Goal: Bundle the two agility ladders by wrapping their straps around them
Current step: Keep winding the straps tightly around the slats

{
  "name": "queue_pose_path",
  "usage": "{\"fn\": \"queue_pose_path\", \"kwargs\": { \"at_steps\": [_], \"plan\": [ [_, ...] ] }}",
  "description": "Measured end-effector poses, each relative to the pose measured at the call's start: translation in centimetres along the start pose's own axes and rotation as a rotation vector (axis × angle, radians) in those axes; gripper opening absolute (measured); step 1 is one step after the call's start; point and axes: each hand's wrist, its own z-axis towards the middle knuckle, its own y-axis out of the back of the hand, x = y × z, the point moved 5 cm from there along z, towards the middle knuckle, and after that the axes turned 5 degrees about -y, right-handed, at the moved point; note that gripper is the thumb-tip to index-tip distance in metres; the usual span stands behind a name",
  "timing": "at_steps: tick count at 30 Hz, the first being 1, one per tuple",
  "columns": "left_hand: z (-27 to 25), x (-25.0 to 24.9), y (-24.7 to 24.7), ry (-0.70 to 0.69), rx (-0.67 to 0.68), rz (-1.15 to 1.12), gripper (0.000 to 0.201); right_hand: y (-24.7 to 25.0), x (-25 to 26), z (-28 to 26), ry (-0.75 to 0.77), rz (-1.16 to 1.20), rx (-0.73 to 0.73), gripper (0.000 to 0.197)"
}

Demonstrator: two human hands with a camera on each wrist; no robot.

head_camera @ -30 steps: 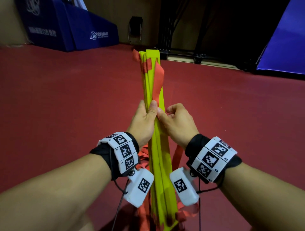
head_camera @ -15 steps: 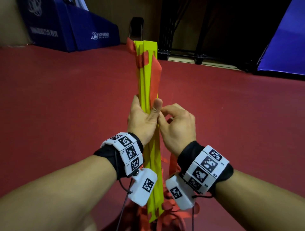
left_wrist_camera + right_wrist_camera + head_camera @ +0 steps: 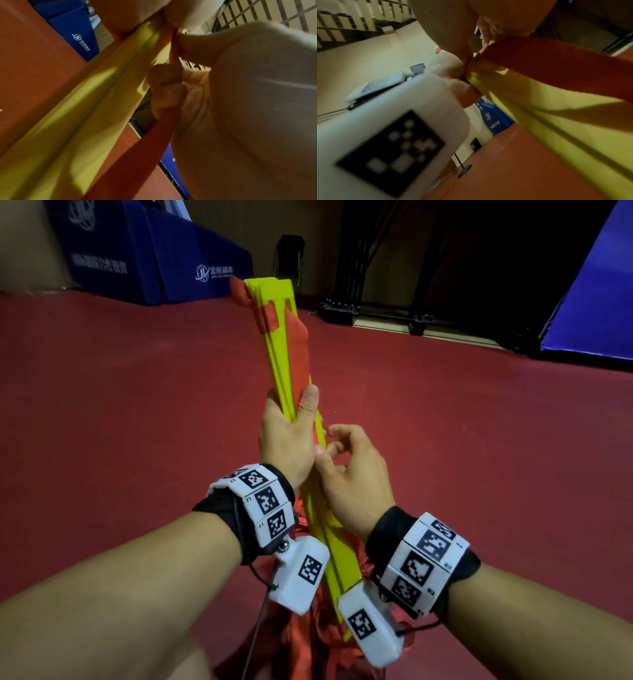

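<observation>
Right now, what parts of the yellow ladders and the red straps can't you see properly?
- Bottom end of the yellow ladders: in the head view the wrist cameras and the bottom edge hide it.
- Loose red straps below: tangled and dark, so how far they are wrapped is unclear.
- Left hand fingers: behind the ladders in the head view.
- Right hand fingertips: blurred in the right wrist view, so whether they pinch a strap is unclear.

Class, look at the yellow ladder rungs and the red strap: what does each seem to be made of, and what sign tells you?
Yellow ladder rungs: probably rigid plastic with a smooth matt finish; flat, straight, with cut slots at the top. Red strap: likely woven fabric webbing, since it folds and hangs limp.
</observation>
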Motion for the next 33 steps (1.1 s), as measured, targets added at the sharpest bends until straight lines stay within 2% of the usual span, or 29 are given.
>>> {"fn": "queue_pose_path", "kwargs": {
  "at_steps": [4,7,10,11,16,18,21,24,25,28,29,32,33],
  "plan": [
    [0.4,0.0,0.6,0.011,-0.005,-0.077,0.081,0.4,-1.8,0.6,-0.070,-0.050,0.079,0.024],
    [0.3,-0.3,0.7,0.005,0.002,-0.110,0.075,0.3,-2.4,0.8,-0.061,-0.200,0.219,0.029],
    [0.2,-0.5,0.7,0.007,0.008,-0.111,0.064,-0.9,-2.6,0.3,-0.106,-0.182,0.463,0.051],
    [0.3,-0.4,0.8,0.013,0.015,-0.106,0.062,-1.2,-2.6,0.2,-0.108,-0.182,0.500,0.054],
    [0.3,-0.5,0.1,0.052,0.079,-0.102,0.057,-1.1,-2.9,1.0,-0.042,-0.271,0.434,0.056],
    [0.3,0.2,-0.2,0.104,0.114,-0.159,0.042,-0.6,-3.2,1.9,-0.058,-0.219,0.386,0.053],
    [-0.1,1.1,-0.8,0.160,0.168,-0.211,0.045,0.6,-3.5,3.1,-0.087,-0.105,0.294,0.051],
    [-0.5,1.3,-1.2,0.189,0.158,-0.215,0.029,0.7,-3.3,3.2,-0.062,-0.166,0.291,0.051],
    [-0.5,1.3,-1.2,0.179,0.154,-0.187,0.031,0.5,-3.2,2.9,-0.055,-0.192,0.320,0.051],
    [-0.7,1.0,-1.1,0.117,0.175,-0.075,0.064,-0.4,-3.2,2.0,-0.067,-0.181,0.410,0.048],
    [-0.8,0.9,-1.1,0.098,0.197,-0.034,0.064,-0.6,-3.1,1.8,-0.068,-0.192,0.421,0.047],
    [-1.0,0.5,-1.0,0.063,0.191,0.045,0.037,-0.4,-2.6,1.8,-0.060,-0.314,0.382,0.042],
    [-1.0,0.3,-1.0,0.078,0.174,0.016,0.034,-0.2,-2.4,1.9,-0.058,-0.333,0.362,0.042]
  ]
}}
